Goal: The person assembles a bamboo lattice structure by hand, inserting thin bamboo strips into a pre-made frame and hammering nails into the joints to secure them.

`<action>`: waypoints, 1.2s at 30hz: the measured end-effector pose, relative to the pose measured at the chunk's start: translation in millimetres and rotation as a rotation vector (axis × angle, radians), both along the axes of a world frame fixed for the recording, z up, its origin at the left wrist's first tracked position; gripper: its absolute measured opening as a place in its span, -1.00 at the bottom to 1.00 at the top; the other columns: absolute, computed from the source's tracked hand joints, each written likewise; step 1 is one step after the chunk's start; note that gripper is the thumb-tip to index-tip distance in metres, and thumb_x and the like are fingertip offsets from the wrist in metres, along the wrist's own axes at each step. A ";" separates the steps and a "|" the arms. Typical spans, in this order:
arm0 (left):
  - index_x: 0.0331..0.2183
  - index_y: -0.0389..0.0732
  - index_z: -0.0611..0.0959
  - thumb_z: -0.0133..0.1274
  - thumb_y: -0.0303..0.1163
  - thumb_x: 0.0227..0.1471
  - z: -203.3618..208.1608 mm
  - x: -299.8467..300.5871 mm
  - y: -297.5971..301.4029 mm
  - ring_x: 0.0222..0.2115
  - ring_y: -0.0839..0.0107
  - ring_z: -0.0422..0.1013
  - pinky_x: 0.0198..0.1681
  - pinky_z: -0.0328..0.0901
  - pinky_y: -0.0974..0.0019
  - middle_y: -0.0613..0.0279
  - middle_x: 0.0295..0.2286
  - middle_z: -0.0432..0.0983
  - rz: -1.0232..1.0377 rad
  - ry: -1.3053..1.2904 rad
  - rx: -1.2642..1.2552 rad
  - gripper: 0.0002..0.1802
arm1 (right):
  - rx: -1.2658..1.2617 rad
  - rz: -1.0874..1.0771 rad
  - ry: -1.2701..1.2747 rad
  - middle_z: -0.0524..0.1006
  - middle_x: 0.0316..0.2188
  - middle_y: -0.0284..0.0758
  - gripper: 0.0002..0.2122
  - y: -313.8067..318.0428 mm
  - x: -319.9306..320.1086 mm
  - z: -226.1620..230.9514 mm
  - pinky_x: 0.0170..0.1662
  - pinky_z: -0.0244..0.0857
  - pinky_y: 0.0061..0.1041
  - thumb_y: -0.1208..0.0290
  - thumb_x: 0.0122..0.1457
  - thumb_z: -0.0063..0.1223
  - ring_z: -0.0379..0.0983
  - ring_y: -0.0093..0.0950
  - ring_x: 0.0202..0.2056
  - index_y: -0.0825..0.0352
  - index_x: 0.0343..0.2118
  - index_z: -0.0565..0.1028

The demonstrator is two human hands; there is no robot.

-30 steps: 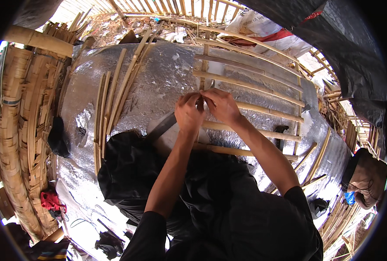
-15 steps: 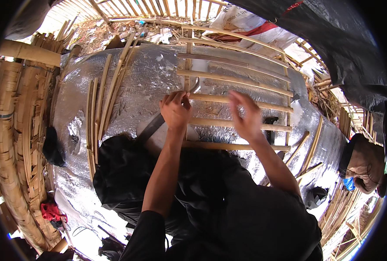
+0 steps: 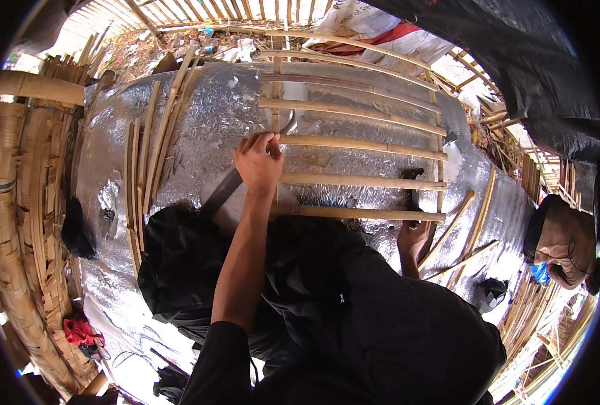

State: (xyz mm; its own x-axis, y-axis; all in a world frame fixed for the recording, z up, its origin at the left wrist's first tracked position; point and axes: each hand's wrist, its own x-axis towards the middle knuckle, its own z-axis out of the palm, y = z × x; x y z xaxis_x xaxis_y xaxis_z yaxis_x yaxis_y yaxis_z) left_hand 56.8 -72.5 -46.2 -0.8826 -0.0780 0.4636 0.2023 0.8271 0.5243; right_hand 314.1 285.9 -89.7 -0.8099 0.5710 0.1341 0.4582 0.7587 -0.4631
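Observation:
A bamboo lattice (image 3: 361, 143) of several slats across two uprights lies in front of me. My left hand (image 3: 258, 162) is closed in a pinch at the left end of a middle slat, where it meets the left upright. Under that hand runs a dark flat strip (image 3: 220, 194); a curved metal tip (image 3: 289, 121) shows just beyond. At the right, my right hand (image 3: 415, 236) is down below the nearest slat, its fingers curled at the lower end of a dark hammer (image 3: 412, 196). The slat partly covers the hammer's handle and those fingertips.
Silvery sheeting (image 3: 212, 101) lies under everything. Loose bamboo strips (image 3: 155, 148) lie at the left, more strips (image 3: 475, 216) at the right. A bamboo bundle (image 3: 13, 202) stands far left; a brown bag-like object (image 3: 563, 243) is at the right edge. Black tarp (image 3: 516, 67) hangs upper right.
My right hand has dropped from above the slats down to the hammer below the nearest slat. My left hand stays at the same slat end. The whole view has shifted slightly.

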 end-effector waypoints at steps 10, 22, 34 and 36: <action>-0.41 -0.05 0.75 0.35 -0.41 0.00 3.2 3.2 1.7 -0.33 0.20 0.57 -0.21 0.33 0.08 0.35 -0.35 0.72 0.015 0.011 -0.004 -0.93 | 0.049 0.316 -0.095 0.50 -0.41 -0.16 -0.80 -4.0 88.0 18.0 -0.38 0.28 -0.25 0.35 0.29 0.22 0.46 -0.25 -0.40 0.36 -0.25 0.46; -0.40 -0.02 0.75 0.32 -0.45 -0.02 1.4 2.9 -1.9 -0.31 0.21 0.54 -0.19 0.32 0.10 0.39 -0.36 0.70 0.016 0.023 -0.001 -0.91 | -1.306 -0.076 -0.456 0.42 -0.54 -0.34 -0.72 2.7 5.0 207.1 -0.45 0.19 -0.37 0.27 0.47 -0.01 0.33 -0.53 -0.52 0.28 -0.41 0.41; -0.42 -0.11 0.76 0.31 -0.49 -0.03 7.7 2.4 1.3 -0.32 0.14 0.57 -0.15 0.41 0.10 0.29 -0.36 0.71 0.011 0.033 0.052 -0.94 | -0.450 0.875 -0.148 0.58 -0.52 0.01 -0.69 -156.6 -215.7 136.5 -0.38 0.40 -0.06 0.23 0.42 0.10 0.59 0.06 -0.44 0.44 -0.13 0.40; -0.42 -0.11 0.76 0.30 -0.50 -0.04 6.5 1.6 0.3 -0.32 0.14 0.57 -0.16 0.41 0.10 0.29 -0.36 0.71 0.009 0.038 0.048 -0.93 | -0.421 0.876 -0.110 0.58 -0.51 0.03 -0.70 -164.2 -224.0 136.0 -0.38 0.40 -0.04 0.24 0.43 0.08 0.59 0.08 -0.43 0.44 -0.13 0.39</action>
State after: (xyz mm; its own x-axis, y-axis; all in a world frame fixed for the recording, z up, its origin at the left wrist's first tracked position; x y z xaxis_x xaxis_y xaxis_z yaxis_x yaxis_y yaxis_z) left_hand 58.4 -72.2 -39.7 -0.8636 -0.1090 0.4923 0.2154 0.8031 0.5556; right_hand 90.1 121.7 46.3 -0.9659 -0.2551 -0.0445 -0.1321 0.6331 -0.7627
